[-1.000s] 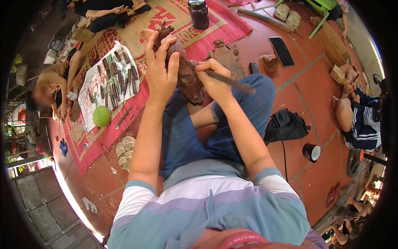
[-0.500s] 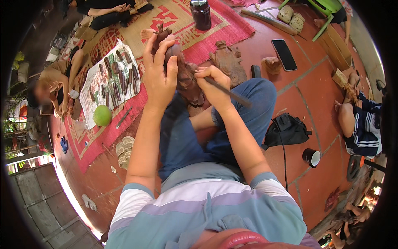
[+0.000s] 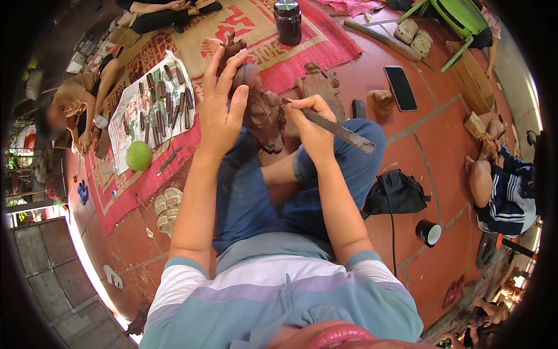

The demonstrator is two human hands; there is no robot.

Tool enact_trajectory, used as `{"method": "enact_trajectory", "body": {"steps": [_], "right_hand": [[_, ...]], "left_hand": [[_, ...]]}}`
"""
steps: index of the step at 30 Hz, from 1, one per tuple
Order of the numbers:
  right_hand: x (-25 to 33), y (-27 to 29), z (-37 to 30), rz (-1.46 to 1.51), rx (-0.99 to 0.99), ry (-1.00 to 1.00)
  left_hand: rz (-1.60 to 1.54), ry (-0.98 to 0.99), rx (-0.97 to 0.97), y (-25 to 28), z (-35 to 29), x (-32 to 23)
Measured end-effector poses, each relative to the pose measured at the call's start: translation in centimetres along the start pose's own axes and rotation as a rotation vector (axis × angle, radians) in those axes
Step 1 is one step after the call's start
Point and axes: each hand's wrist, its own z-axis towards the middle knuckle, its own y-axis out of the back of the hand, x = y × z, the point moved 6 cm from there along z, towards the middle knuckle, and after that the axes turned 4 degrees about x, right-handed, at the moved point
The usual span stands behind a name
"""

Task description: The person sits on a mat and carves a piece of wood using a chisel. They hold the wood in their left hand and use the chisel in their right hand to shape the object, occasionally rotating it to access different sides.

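Note:
A dark brown wooden carving (image 3: 261, 110) stands upright between my knees on the floor. My left hand (image 3: 224, 107) wraps around its upper part, fingers spread over the top. My right hand (image 3: 311, 125) grips a long flat chisel (image 3: 340, 131) like a pen, its tip set against the right side of the carving and its handle end pointing right over my knee.
A white cloth with several carving tools (image 3: 154, 107) and a green round fruit (image 3: 138, 155) lie on the red mat (image 3: 325, 43) to the left. A dark jar (image 3: 289, 21), a phone (image 3: 400, 87), a black bag (image 3: 398, 193), a cup (image 3: 429, 232) and sandals (image 3: 165, 206) surround me. People sit at left and right.
The chisel has shifted slightly against the carving with small movements of my right hand. My left hand keeps its hold on the carving's top.

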Motion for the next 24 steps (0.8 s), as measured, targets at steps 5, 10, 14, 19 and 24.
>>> {"method": "enact_trajectory", "body": {"steps": [5,10,14,19,24], "right_hand": [[1.4,-3.1,0.4,-0.259,-0.024,0.003],[0.5,-0.9,1.3,-0.135,-0.067,0.024],[2.1,-3.0,0.9,-0.265,0.003,0.058],[-2.1,1.7,2.1,0.155,-0.110,-0.056],[2.2,-2.7,0.9,-0.246,-0.028,0.044]], "left_hand": [[-0.015,0.021,0.000,-0.2,0.1,-0.3],[0.024,0.004,-0.004,-0.2,0.0,-0.3],[-0.007,-0.001,-0.038,-0.2,0.2,-0.2],[0.044,0.004,-0.018,-0.2,0.1,-0.7],[0.006,0.012,-0.048,-0.2,0.1,-0.8]]}}
